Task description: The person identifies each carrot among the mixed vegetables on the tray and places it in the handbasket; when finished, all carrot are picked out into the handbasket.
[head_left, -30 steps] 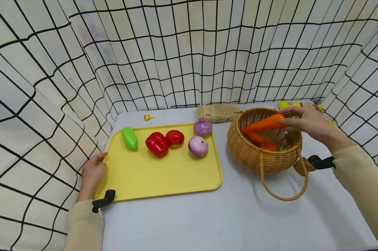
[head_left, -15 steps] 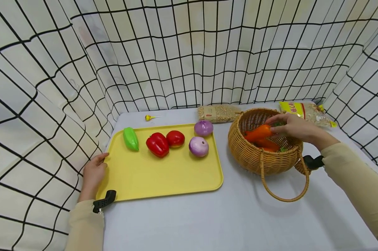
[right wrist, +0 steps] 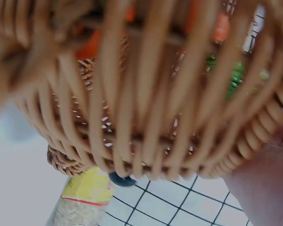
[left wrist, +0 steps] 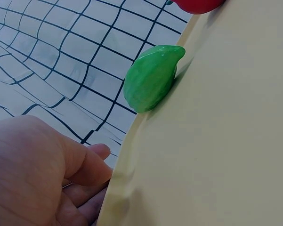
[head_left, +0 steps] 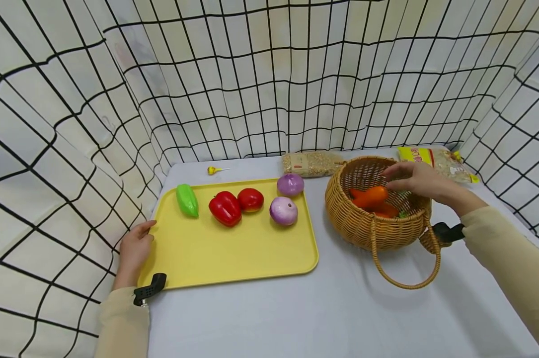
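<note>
Over the round wicker basket (head_left: pixel 358 231) in the head view, my right hand (head_left: pixel 419 181) hangs with loosely bent fingers and nothing in them. Just below its fingertips lies an orange carrot (head_left: pixel 371 197), on top of another carrot (head_left: pixel 387 211) inside the basket. In the right wrist view the basket's woven wall (right wrist: pixel 132 103) fills most of the picture, and the hand shows only at the right edge. My left hand (head_left: pixel 135 246) holds the left edge of the yellow tray (head_left: pixel 233 253), its thumb at the rim in the left wrist view.
On the tray lie a green vegetable (head_left: pixel 187 200), a red bell pepper (head_left: pixel 225 209), a tomato (head_left: pixel 250 200) and two purple onions (head_left: pixel 283 211). Behind are a grain bag (head_left: pixel 311 164), a yellow-labelled bag (head_left: pixel 450 164) and a small yellow item (head_left: pixel 213 170). Black-gridded cloth walls surround the table.
My right hand has lowered the carrot into the basket, moving left and down, and let go of it. The left hand has stayed at the tray's edge.
</note>
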Available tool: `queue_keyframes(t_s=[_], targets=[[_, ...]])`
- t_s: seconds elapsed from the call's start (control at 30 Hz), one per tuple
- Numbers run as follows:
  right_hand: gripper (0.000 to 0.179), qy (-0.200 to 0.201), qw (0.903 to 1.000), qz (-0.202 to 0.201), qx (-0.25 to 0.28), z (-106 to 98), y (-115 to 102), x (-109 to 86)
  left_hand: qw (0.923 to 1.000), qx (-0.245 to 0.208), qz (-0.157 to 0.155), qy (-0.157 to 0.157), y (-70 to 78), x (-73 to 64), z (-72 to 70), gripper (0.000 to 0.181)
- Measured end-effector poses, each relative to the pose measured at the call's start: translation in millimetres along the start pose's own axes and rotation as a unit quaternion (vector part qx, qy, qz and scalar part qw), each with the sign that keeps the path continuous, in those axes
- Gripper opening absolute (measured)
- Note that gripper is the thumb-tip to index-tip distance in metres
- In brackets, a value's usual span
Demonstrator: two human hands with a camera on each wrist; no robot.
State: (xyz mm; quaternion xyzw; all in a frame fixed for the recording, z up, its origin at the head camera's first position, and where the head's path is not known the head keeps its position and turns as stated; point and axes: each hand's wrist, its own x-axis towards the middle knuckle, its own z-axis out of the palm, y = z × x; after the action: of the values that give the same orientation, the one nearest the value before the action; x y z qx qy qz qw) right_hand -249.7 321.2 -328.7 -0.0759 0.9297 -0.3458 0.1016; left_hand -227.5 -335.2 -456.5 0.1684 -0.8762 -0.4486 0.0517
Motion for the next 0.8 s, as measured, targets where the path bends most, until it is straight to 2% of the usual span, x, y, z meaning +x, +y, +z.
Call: queue_keyframes(t_s=[0.23, 0.33, 0.43, 0.6, 0.8], targets=[[0.050, 0.063, 0.9979, -0.012, -0.008, -18.8, -1.9, -20.5, 1.0000, -0.001, 0.003, 0.001, 0.6, 1.5, 0.7, 0.051], [0.053, 0.092, 0.9956, -0.003, 0.017, -22.5, -3.9, -32.6, 1.0000, 0.001, 0.007, 0.002, 1.4, 1.8, 0.8, 0.051], [0.054, 0.121, 0.9917, -0.002, 0.045, -20.6, -5.6, -43.2, 0.9999, 0.001, 0.013, 0.000, 2.7, 2.1, 0.7, 0.051], [0.047, 0.154, 0.9843, -0.022, 0.084, -12.2, -11.1, -54.1, 0.9999, 0.000, 0.015, 0.002, 3.6, 1.8, 0.2, 0.050], [0.042, 0.182, 0.9779, -0.039, 0.096, -5.4, -24.4, -61.7, 1.0000, -0.008, 0.004, 0.001, 3.7, -1.0, -1.0, 0.051]])
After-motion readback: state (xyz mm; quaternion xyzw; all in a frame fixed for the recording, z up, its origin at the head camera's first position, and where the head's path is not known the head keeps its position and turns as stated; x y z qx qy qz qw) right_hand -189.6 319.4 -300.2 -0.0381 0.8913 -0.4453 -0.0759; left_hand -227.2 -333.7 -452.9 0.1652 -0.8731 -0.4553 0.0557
